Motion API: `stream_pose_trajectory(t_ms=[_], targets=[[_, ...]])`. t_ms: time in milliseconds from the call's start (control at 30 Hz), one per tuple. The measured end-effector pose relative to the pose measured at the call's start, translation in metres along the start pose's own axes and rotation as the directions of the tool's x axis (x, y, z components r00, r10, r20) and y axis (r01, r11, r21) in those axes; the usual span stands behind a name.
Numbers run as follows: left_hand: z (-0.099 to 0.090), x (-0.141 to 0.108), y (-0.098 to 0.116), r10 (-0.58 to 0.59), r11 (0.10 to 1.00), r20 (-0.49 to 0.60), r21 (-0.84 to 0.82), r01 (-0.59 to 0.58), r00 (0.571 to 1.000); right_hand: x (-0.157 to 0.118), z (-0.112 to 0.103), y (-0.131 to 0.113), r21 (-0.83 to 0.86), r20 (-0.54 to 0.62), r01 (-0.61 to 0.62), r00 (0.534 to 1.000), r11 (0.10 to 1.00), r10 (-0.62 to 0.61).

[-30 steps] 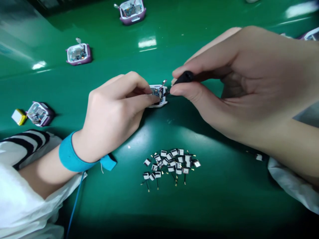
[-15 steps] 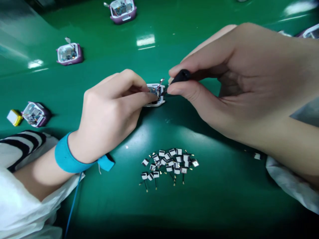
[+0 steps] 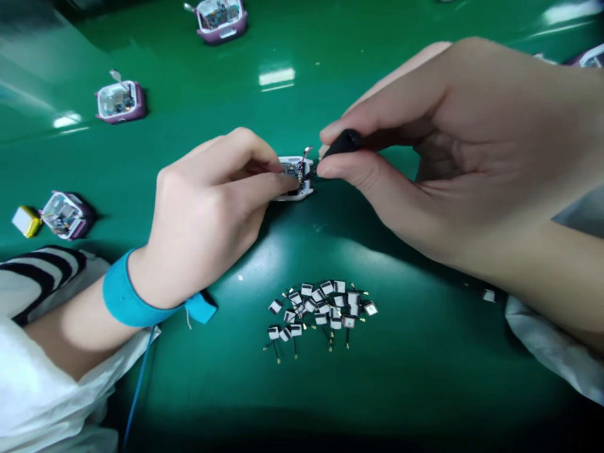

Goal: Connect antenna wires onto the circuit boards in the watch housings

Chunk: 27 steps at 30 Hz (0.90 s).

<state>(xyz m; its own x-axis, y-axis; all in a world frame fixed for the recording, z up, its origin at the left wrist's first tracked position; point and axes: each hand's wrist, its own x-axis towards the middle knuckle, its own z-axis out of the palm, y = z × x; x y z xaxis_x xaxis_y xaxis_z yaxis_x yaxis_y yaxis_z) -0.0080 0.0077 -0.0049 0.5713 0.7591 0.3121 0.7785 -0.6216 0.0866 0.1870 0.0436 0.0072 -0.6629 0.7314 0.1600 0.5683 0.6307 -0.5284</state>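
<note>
Smooth, glossy green tabletop [image 3: 198, 384] below.
I watch remotely: right hand [image 3: 453, 145] and left hand [image 3: 212, 195] both pinched, the left on a rounded white plastic casing [image 3: 304, 194] between them, the right on a stubby black cylinder [image 3: 346, 142] (matte).

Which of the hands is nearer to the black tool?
Right. The right hand grips the black tool between thumb and finger; the left hand is off to its left, fingers at the open white case.
</note>
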Motion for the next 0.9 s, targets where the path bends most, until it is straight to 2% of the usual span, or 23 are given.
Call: stream_pose_trajectory(t_ms=[67,167,300,367,600,733,900], targets=[[-0.001,0.000,0.000,-0.009,1.000,0.002,-0.010,0.009,1.000,0.001,-0.003,0.006,0.013,0.045,0.028,0.999,1.000,-0.028],[-0.001,0.000,0.001,-0.010,0.999,-0.003,-0.038,0.010,1.000,0.000,-0.002,0.004,0.023,0.029,0.037,0.999,0.999,-0.038],[0.000,-0.001,0.001,-0.006,0.999,-0.020,-0.040,0.005,1.000,-0.005,0.008,-0.010,-0.015,-0.130,-0.037,0.991,0.999,0.034],[0.000,0.000,0.001,-0.007,0.999,-0.022,-0.040,0.006,1.000,-0.006,0.011,-0.015,-0.051,-0.152,-0.061,0.987,0.997,0.053],[-0.001,0.001,0.002,-0.020,0.996,0.005,-0.084,0.020,1.000,-0.003,0.009,-0.011,-0.081,-0.101,-0.061,0.994,0.995,0.052],[-0.001,0.001,0.002,-0.014,0.998,-0.002,-0.057,0.014,1.000,0.001,0.010,-0.006,-0.036,0.004,0.038,0.999,0.999,-0.037],[0.000,0.000,0.001,0.000,0.999,-0.011,-0.034,0.000,1.000,0.001,0.016,-0.015,-0.015,-0.149,-0.002,0.989,1.000,0.000]])
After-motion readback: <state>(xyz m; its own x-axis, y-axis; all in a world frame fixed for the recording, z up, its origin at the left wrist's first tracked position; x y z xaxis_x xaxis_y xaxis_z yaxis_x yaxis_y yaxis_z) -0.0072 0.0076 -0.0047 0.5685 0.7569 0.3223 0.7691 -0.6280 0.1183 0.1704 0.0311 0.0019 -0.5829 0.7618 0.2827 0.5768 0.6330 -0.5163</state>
